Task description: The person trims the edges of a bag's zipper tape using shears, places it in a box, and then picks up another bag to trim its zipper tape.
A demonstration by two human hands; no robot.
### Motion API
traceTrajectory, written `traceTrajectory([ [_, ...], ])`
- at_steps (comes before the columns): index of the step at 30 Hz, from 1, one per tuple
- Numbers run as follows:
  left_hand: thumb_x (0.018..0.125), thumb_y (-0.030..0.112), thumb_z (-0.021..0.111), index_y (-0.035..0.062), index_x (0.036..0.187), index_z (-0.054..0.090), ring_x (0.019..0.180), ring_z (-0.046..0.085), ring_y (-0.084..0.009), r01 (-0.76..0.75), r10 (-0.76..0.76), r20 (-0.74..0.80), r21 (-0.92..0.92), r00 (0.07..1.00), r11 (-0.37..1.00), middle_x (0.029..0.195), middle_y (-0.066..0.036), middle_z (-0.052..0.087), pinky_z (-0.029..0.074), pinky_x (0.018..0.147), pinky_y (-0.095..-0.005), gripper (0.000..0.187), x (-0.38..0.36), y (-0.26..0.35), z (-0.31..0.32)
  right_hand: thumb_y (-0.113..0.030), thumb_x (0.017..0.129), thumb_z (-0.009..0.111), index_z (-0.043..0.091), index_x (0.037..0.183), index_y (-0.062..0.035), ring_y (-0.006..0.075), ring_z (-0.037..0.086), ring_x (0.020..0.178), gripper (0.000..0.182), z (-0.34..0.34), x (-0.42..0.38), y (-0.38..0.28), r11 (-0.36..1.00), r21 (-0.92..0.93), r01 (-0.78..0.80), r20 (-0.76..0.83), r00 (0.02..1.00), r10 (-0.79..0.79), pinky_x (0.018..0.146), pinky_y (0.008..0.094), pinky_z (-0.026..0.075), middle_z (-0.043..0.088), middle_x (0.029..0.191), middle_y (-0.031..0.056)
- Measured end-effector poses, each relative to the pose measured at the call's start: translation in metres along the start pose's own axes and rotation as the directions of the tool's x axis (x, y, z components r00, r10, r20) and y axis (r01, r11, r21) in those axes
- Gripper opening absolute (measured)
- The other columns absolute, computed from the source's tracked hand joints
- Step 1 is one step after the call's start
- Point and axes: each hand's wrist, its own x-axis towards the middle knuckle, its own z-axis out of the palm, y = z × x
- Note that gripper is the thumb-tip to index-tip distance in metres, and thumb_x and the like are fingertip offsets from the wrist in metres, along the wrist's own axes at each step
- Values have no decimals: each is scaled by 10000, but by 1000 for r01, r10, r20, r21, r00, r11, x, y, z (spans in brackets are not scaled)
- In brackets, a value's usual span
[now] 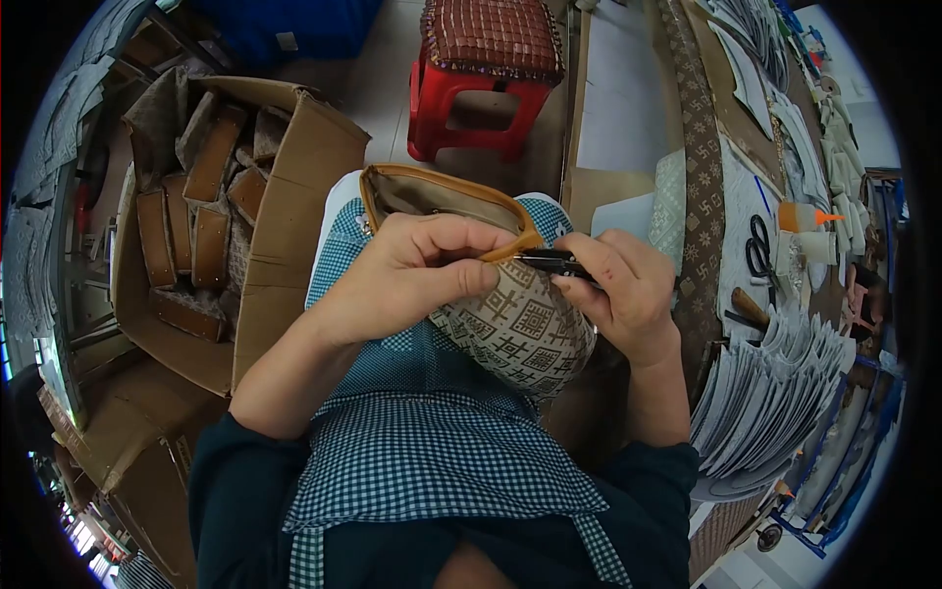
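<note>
A patterned cream-and-brown fabric bag (525, 329) with tan edging rests on my lap, its mouth open toward the far side. My left hand (422, 265) pinches the tan trim (528, 239) at the bag's near right corner between thumb and fingers. In my right hand (623, 285) is a small black hand tool (546, 260), its narrow end right at the trim beside my left fingertips. The grip of this tool is mostly hidden by my fingers. Below the bag spreads my checked apron (422, 447).
On the left stands a cardboard box (294, 196) holding several brown bag pieces (209, 245). A red stool (481, 103) with a woven cover is ahead. To the right, a worktable carries black scissors (758, 247), a glue bottle (797, 217) and a stack of curved pale pieces (770, 402).
</note>
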Motion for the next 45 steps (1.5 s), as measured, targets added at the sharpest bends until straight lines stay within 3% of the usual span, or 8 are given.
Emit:
traceTrajectory([
  [10,902,92,704,-24,1202,654,888,647,-83,-2,2,-9,16,1000,1000,1024,-49,698,546,780,-224,325,-1,-3,0,-220,832,733,679,1004,-27,227,554,573,264,0,4,-4,996,-66,58,-19,998,-60,498,339,422,562,701,65],
  [16,923,126,691,-16,1209,637,889,616,-71,-80,81,0,138,997,987,1028,-29,671,519,767,-216,324,0,4,7,-202,843,752,671,1034,-25,202,587,635,273,-3,-10,-17,940,180,-291,-5,955,297,550,303,476,603,773,79],
  [19,927,116,682,-17,1195,641,892,608,-71,-121,172,-167,278,971,953,1013,-23,664,511,776,-218,302,4,14,13,-178,878,727,649,1050,13,171,575,635,269,-3,-13,-28,839,354,-413,-21,894,448,574,277,465,614,786,92],
  [23,923,73,670,-19,1171,640,902,590,-71,-256,338,-171,375,926,891,1014,-17,626,491,788,-208,266,8,14,11,-160,901,696,639,1045,28,136,569,644,243,-4,-13,-39,721,482,-498,82,845,529,592,257,454,611,782,88],
  [27,912,36,663,-17,1138,642,874,579,-67,-238,328,-147,433,933,870,1001,-19,612,477,762,-203,234,4,-2,10,-228,948,649,635,999,26,72,521,713,259,3,-11,-50,567,488,-663,280,735,618,641,227,427,607,822,31],
  [33,928,86,667,-16,1114,662,866,577,-68,-191,278,-207,361,938,913,968,-18,625,465,751,-195,212,-3,-11,10,-234,955,640,625,980,26,64,518,708,262,34,-24,-54,489,588,-644,243,717,653,639,222,433,606,816,12],
  [36,933,110,671,-8,1109,677,855,577,-69,-258,358,-131,477,924,840,952,-18,637,463,735,-192,211,-4,-18,8,-228,955,638,623,972,24,61,518,712,254,40,-25,-55,506,607,-613,188,729,658,650,218,440,604,815,6],
  [45,949,99,652,-3,1125,680,832,586,-68,-226,293,-182,318,939,921,965,-23,653,472,716,-194,205,-6,-28,11,-205,942,648,624,937,20,59,516,705,226,41,-33,-59,503,548,-668,233,700,675,632,219,429,594,798,12],
])
